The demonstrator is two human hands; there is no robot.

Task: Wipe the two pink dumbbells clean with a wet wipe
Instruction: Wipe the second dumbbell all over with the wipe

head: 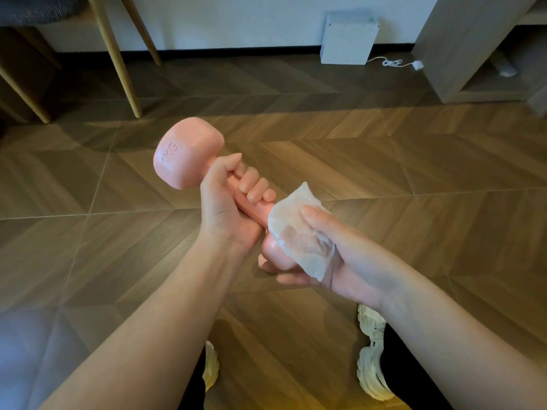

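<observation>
My left fingers (254,187) are curled tight round the handle of the pink dumbbell (188,155), close under its far head. That way the left hand (225,208) carries the weight and leaves the near end free. My right hand (346,261) cups the wet wipe (299,232) over that near head, thumb on top and fingers below, which I judge lets the wipe rub all round it. The dumbbell is held tilted in the air above the wooden floor (414,173). The second dumbbell is not in view. A white box (346,39) stands by the far wall.
</observation>
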